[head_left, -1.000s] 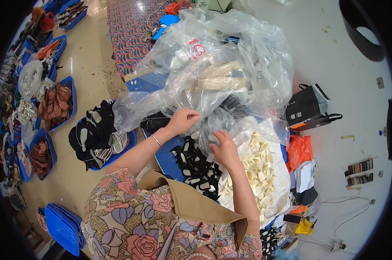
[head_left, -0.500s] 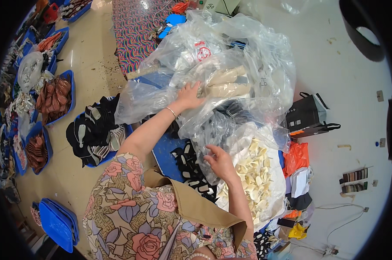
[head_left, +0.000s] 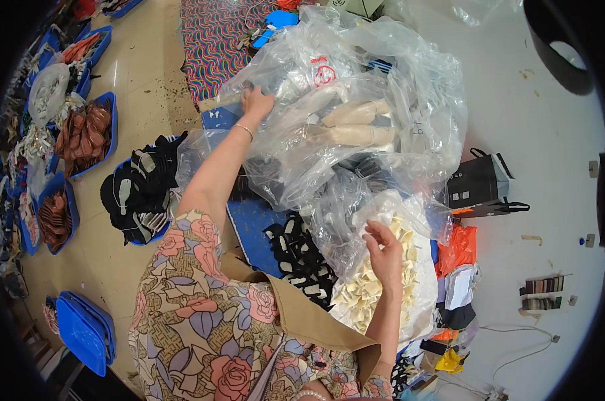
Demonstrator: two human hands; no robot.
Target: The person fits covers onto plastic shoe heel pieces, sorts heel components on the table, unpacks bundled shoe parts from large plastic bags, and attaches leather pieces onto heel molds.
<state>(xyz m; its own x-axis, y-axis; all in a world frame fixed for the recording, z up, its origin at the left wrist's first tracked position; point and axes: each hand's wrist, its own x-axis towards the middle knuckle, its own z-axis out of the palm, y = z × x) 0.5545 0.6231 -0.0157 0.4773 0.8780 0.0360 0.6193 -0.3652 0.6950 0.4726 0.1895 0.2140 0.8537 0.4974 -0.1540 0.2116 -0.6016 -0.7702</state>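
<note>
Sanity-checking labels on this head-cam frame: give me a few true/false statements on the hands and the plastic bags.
1. The left hand reaches out to the far side of the big clear crumpled plastic bag. True.
2. The right hand rests on a blue plastic tray. False: it is at the clear bag of cream-coloured flat pieces.
3. A thin bracelet sits on the left wrist. True.
4. The black pieces lie on an orange sheet. False: they lie on a blue surface.
5. A black box-like bag with handles stands to the right of the plastic bags. True.
</note>
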